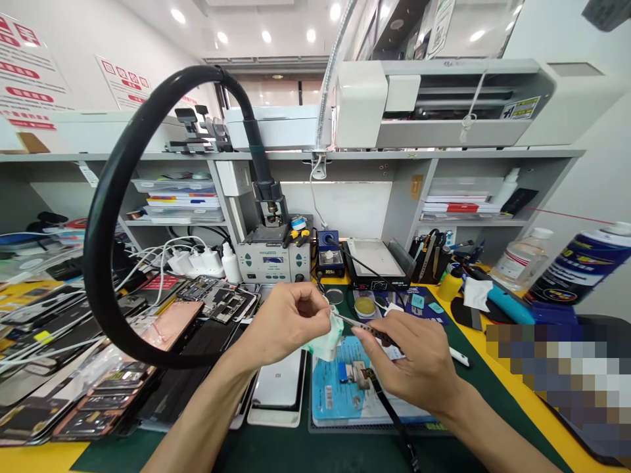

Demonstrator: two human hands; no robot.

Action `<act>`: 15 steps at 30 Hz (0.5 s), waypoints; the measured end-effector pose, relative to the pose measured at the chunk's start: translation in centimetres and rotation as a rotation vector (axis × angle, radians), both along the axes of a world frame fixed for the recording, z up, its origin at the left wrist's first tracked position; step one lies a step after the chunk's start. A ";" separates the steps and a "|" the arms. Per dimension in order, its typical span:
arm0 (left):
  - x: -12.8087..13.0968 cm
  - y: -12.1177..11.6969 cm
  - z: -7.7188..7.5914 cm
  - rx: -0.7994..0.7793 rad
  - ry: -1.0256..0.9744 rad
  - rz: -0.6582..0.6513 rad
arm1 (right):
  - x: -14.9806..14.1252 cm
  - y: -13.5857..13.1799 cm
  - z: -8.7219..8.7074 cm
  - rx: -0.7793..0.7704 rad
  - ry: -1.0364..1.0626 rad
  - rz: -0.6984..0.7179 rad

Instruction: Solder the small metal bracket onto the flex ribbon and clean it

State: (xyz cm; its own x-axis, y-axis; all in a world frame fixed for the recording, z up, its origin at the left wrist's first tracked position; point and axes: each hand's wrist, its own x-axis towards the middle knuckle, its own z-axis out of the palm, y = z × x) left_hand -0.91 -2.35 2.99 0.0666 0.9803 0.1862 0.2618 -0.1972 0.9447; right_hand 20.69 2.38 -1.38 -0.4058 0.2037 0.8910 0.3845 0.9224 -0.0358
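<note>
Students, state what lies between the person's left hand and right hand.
In the head view, a crumpled pale green cloth, pinched by the left hand, meets the thin metal tip of a tool held in the right hand.

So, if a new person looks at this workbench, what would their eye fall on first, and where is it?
The thick black hose curving in a large loop on the left stands out first. At the centre, the left hand pinches a pale green cloth, while the right hand holds a slim dark tool beside it. Opened phones lie heaped on the left of the bench.
</note>
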 end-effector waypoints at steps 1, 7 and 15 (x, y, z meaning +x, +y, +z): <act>0.0 0.0 0.1 -0.008 0.012 0.002 | 0.0 0.0 0.0 0.003 -0.002 0.003; 0.0 -0.3 0.5 -0.039 0.072 0.001 | 0.0 0.1 0.0 -0.010 -0.018 0.014; 0.1 -0.3 0.5 -0.018 0.141 0.018 | 0.0 0.0 0.0 -0.020 -0.038 0.006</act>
